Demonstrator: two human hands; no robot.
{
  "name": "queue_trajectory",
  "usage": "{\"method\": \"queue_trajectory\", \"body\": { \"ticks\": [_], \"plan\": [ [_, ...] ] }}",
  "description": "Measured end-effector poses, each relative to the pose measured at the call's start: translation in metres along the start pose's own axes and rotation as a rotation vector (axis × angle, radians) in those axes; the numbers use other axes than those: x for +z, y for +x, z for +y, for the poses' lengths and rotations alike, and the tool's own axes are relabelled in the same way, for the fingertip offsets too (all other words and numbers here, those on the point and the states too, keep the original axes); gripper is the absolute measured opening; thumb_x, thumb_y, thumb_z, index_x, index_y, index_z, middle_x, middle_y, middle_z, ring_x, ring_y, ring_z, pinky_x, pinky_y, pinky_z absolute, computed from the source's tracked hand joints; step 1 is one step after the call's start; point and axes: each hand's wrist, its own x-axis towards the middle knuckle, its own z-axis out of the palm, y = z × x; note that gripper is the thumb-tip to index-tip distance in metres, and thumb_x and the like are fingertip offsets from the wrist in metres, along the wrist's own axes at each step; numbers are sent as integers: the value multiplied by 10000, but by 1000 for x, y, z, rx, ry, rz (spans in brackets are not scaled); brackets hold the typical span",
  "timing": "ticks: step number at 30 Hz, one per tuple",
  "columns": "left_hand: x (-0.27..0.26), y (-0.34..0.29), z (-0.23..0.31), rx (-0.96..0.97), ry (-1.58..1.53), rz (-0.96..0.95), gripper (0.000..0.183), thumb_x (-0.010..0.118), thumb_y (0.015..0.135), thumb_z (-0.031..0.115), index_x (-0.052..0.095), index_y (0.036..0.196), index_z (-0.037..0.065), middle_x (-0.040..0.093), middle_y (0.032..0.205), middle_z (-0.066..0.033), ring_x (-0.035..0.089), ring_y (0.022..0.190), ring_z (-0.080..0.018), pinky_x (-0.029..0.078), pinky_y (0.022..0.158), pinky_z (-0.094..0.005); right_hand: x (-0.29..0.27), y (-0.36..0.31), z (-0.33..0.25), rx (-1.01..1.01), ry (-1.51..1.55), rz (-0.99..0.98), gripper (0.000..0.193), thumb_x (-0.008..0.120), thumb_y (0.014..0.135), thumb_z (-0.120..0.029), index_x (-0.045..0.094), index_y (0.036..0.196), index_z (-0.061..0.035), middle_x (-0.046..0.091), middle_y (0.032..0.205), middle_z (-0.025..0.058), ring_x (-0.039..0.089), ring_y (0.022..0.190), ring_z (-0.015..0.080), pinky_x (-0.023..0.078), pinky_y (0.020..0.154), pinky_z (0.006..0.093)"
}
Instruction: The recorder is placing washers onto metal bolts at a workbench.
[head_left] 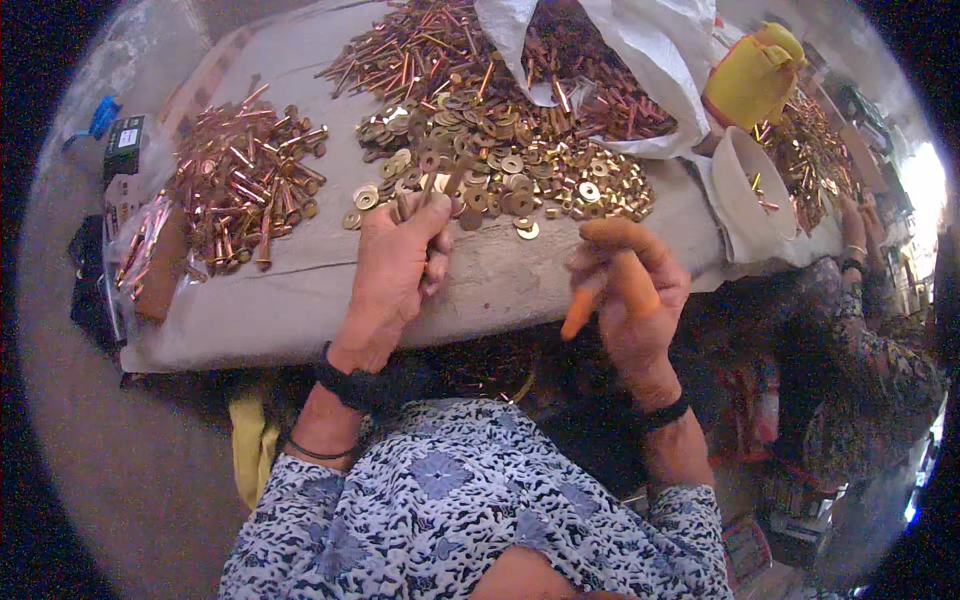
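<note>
My left hand (392, 265) is closed round a couple of bolts (440, 185), whose shanks stick up past the thumb; the rest of them is hidden in the fingers. Just beyond it spreads a pile of flat washers (470, 135), brassy and dull brown. To the right, my right hand (640, 290) hovers over the table's near edge with orange finger covers on several fingers. Its fingers are bent but apart, and I see nothing held in them. Past its fingertips lies a heap of small brass-coloured nuts or sleeves (605, 185).
Finished-looking bolts with washers form a pile (245, 180) at left. Loose bolts (420, 45) lie at the back, beside an open white sack (660, 60). A white tub (750, 190) and a yellow container (755, 75) stand at right. Another person's arm (855, 240) reaches in at far right.
</note>
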Motion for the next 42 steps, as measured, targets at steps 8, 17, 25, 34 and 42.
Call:
{"method": "queue_trajectory", "body": {
  "ticks": [8, 17, 25, 34, 42],
  "plan": [
    [7, -14, -1, -35, 137, -213, 169, 523, 855, 176, 565, 873, 13, 528, 575, -11, 410, 364, -37, 280, 299, -183, 4, 10, 15, -19, -343, 106, 192, 547, 820, -132, 606, 963, -18, 586, 706, 40, 524, 507, 82, 417, 466, 222],
    [3, -14, -5, 3, 252, -274, 196, 516, 853, 177, 574, 935, 9, 535, 577, -5, 411, 376, -34, 302, 329, -179, 15, 25, 23, -43, -509, 2, 183, 589, 800, -188, 619, 881, -26, 560, 645, 42, 514, 588, 99, 424, 513, 251],
    [6, -13, 0, -58, 295, -267, 177, 530, 841, 178, 571, 913, 22, 535, 577, -2, 419, 392, -36, 312, 345, -182, 11, 28, 22, -251, -479, 109, 215, 596, 785, -227, 605, 814, -14, 609, 733, 112, 571, 693, 162, 440, 587, 291],
    [-1, -14, 25, -50, 389, -107, 285, 597, 804, 232, 580, 1004, 30, 531, 586, 11, 403, 384, -32, 295, 336, -178, -9, 32, 24, -108, -778, 128, 250, 590, 803, -227, 547, 670, -20, 507, 552, 90, 462, 477, 181, 376, 464, 331],
    [-153, 63, 159, 664, 522, 568, 186, 624, 770, 274, 591, 849, 108, 458, 582, 62, 352, 408, -16, 251, 344, -169, 5, 43, 41, -292, -1337, -51, 204, 610, 775, -208, 580, 735, -10, 559, 605, 131, 561, 559, 249, 424, 500, 355]
  ]
}}
